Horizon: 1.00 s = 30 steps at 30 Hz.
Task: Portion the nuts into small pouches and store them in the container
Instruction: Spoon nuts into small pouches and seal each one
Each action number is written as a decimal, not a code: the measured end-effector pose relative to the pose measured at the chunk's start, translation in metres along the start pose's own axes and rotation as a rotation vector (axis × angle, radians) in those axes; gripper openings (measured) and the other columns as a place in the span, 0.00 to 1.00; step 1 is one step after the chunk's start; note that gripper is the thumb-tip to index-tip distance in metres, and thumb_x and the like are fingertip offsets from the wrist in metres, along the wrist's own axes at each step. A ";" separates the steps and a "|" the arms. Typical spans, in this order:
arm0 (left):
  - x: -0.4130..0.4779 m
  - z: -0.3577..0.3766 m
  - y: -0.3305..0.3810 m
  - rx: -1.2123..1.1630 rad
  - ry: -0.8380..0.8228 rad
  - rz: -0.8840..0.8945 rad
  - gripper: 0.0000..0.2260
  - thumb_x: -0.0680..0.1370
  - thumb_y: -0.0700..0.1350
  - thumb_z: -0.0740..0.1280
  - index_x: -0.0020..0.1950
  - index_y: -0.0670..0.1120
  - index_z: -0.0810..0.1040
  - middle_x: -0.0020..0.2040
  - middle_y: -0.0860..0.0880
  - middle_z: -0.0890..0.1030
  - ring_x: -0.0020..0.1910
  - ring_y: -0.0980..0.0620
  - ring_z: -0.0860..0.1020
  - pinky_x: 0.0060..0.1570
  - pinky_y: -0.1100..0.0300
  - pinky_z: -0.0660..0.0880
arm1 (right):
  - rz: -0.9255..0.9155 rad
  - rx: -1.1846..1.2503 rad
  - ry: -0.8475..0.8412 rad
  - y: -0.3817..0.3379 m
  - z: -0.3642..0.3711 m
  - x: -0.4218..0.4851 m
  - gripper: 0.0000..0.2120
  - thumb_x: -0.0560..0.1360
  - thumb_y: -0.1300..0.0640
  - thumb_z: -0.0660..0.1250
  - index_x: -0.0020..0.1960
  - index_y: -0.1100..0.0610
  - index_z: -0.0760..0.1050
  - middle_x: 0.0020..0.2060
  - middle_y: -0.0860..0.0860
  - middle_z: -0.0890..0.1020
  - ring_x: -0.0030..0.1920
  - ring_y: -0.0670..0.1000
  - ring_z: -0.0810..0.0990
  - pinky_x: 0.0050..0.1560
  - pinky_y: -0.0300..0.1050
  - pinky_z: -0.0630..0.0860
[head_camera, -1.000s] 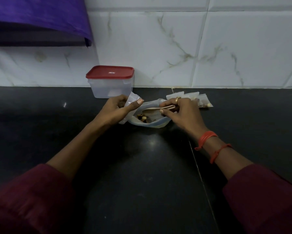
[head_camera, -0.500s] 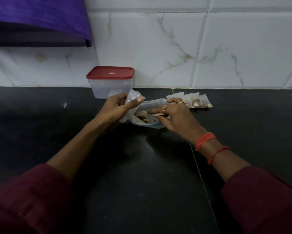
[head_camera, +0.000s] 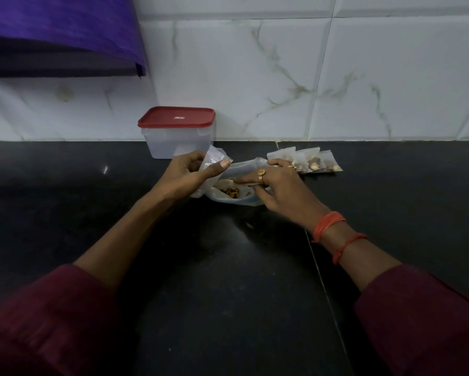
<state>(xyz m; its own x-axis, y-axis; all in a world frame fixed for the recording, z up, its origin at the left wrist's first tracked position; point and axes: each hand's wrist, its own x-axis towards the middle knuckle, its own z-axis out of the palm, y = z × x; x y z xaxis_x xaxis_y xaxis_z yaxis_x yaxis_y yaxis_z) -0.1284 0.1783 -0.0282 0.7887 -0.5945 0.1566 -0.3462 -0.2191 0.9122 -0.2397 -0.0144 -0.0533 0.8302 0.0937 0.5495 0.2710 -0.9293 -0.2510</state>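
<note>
A large clear bag [head_camera: 237, 198] with mixed nuts [head_camera: 231, 191] lies open on the black counter. My right hand [head_camera: 279, 189] reaches into its mouth, fingers stretched over the nuts; whether it grips any I cannot tell. My left hand [head_camera: 185, 176] pinches a small clear pouch [head_camera: 213, 158] just left of the bag. Three filled small pouches [head_camera: 308, 161] lie in a row behind my right hand. A clear plastic container [head_camera: 177, 143] with a red lid [head_camera: 176, 117] on it stands against the wall, behind my left hand.
The black counter [head_camera: 227, 267] runs up to a white marble-tiled wall [head_camera: 282, 77]. A seam [head_camera: 325, 289] crosses the counter at the right. A purple cloth-covered shelf [head_camera: 56, 36] overhangs at the upper left.
My right hand has slid left and deeper into the big bag's mouth. The left hand with the small pouch has stayed nearly still.
</note>
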 end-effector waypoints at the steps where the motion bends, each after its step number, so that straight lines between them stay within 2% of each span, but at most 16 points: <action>1: 0.000 0.000 -0.001 0.005 0.000 0.001 0.26 0.64 0.64 0.68 0.58 0.54 0.75 0.50 0.59 0.79 0.48 0.60 0.78 0.40 0.67 0.73 | 0.006 -0.010 -0.023 0.001 0.000 -0.001 0.18 0.77 0.66 0.66 0.62 0.50 0.82 0.54 0.49 0.86 0.54 0.50 0.82 0.75 0.50 0.59; 3: 0.000 0.000 -0.001 0.009 -0.003 -0.001 0.26 0.65 0.63 0.68 0.59 0.53 0.75 0.50 0.58 0.78 0.48 0.60 0.78 0.41 0.66 0.73 | 0.035 -0.034 -0.003 0.004 -0.002 -0.002 0.17 0.77 0.64 0.66 0.61 0.50 0.83 0.51 0.49 0.87 0.51 0.50 0.82 0.75 0.50 0.58; 6: 0.001 -0.001 0.001 -0.001 -0.013 -0.018 0.26 0.65 0.63 0.68 0.59 0.53 0.74 0.50 0.59 0.78 0.48 0.60 0.77 0.41 0.66 0.72 | 0.084 -0.039 0.113 0.008 -0.004 -0.002 0.15 0.76 0.63 0.68 0.58 0.50 0.84 0.43 0.48 0.86 0.46 0.50 0.82 0.73 0.52 0.61; 8: 0.001 -0.001 0.001 -0.003 -0.015 -0.020 0.25 0.65 0.62 0.68 0.59 0.54 0.74 0.49 0.60 0.78 0.48 0.61 0.77 0.40 0.68 0.72 | 0.085 -0.009 0.154 0.005 -0.003 -0.001 0.15 0.76 0.63 0.68 0.58 0.49 0.84 0.45 0.48 0.86 0.43 0.45 0.79 0.70 0.53 0.63; 10: 0.001 0.000 0.001 -0.008 -0.008 -0.019 0.25 0.65 0.62 0.68 0.59 0.54 0.75 0.49 0.60 0.78 0.47 0.61 0.78 0.38 0.69 0.73 | 0.068 0.026 0.116 0.000 0.001 0.000 0.18 0.76 0.64 0.68 0.61 0.47 0.83 0.47 0.47 0.86 0.43 0.38 0.71 0.67 0.52 0.64; 12: 0.001 0.000 0.001 -0.010 -0.006 -0.014 0.26 0.65 0.62 0.68 0.60 0.54 0.75 0.49 0.60 0.78 0.47 0.61 0.78 0.37 0.70 0.73 | 0.063 0.050 0.055 -0.001 0.004 0.000 0.20 0.77 0.64 0.66 0.62 0.44 0.81 0.48 0.48 0.87 0.44 0.37 0.67 0.65 0.49 0.64; 16: 0.000 -0.001 0.000 0.006 -0.006 -0.010 0.26 0.65 0.63 0.68 0.60 0.53 0.75 0.50 0.59 0.78 0.48 0.60 0.78 0.39 0.68 0.73 | 0.113 -0.025 0.045 0.005 -0.001 -0.001 0.20 0.77 0.61 0.65 0.60 0.39 0.81 0.33 0.45 0.81 0.38 0.40 0.70 0.65 0.49 0.61; 17: 0.001 -0.001 0.000 0.015 -0.007 -0.012 0.26 0.66 0.63 0.68 0.60 0.53 0.75 0.50 0.58 0.78 0.49 0.60 0.78 0.41 0.67 0.73 | 0.120 -0.055 0.078 0.007 -0.003 -0.001 0.19 0.77 0.61 0.65 0.58 0.40 0.82 0.33 0.44 0.81 0.39 0.42 0.73 0.64 0.51 0.61; 20: 0.002 -0.002 -0.001 0.046 -0.023 -0.016 0.25 0.66 0.63 0.69 0.60 0.53 0.75 0.52 0.56 0.79 0.51 0.58 0.78 0.44 0.64 0.74 | 0.137 -0.038 0.156 0.005 -0.004 -0.001 0.18 0.76 0.61 0.66 0.57 0.41 0.83 0.43 0.41 0.84 0.45 0.43 0.77 0.62 0.52 0.61; 22: 0.002 -0.001 -0.001 0.058 -0.037 -0.017 0.28 0.65 0.64 0.69 0.61 0.52 0.76 0.54 0.54 0.80 0.53 0.56 0.78 0.46 0.62 0.75 | 0.131 -0.001 0.119 0.000 0.001 0.000 0.19 0.77 0.62 0.65 0.58 0.40 0.82 0.48 0.41 0.85 0.46 0.43 0.78 0.61 0.50 0.61; 25: 0.003 -0.001 0.000 0.056 -0.048 -0.028 0.28 0.64 0.65 0.68 0.60 0.53 0.76 0.51 0.56 0.80 0.50 0.58 0.79 0.42 0.64 0.74 | 0.116 0.051 0.038 -0.004 0.007 0.002 0.20 0.78 0.62 0.63 0.62 0.40 0.80 0.54 0.43 0.85 0.52 0.47 0.80 0.63 0.50 0.61; 26: 0.003 -0.001 0.000 0.052 -0.050 -0.034 0.27 0.64 0.65 0.68 0.59 0.54 0.76 0.50 0.57 0.79 0.50 0.58 0.78 0.41 0.64 0.74 | 0.118 0.058 0.017 -0.002 0.007 0.002 0.21 0.79 0.62 0.63 0.62 0.40 0.80 0.54 0.44 0.86 0.52 0.48 0.80 0.64 0.51 0.61; 30: 0.005 -0.004 -0.003 0.033 -0.058 -0.049 0.19 0.67 0.63 0.68 0.54 0.58 0.76 0.49 0.59 0.79 0.48 0.59 0.79 0.40 0.66 0.73 | 0.130 0.008 -0.009 0.007 0.004 0.000 0.22 0.79 0.61 0.62 0.61 0.35 0.78 0.37 0.48 0.83 0.44 0.46 0.75 0.61 0.44 0.58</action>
<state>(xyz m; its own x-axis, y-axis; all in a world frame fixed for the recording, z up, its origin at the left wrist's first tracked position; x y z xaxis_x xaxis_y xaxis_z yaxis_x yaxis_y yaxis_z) -0.1210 0.1791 -0.0283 0.7744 -0.6264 0.0889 -0.3252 -0.2736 0.9052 -0.2358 -0.0192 -0.0576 0.8631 -0.0240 0.5045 0.1649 -0.9308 -0.3264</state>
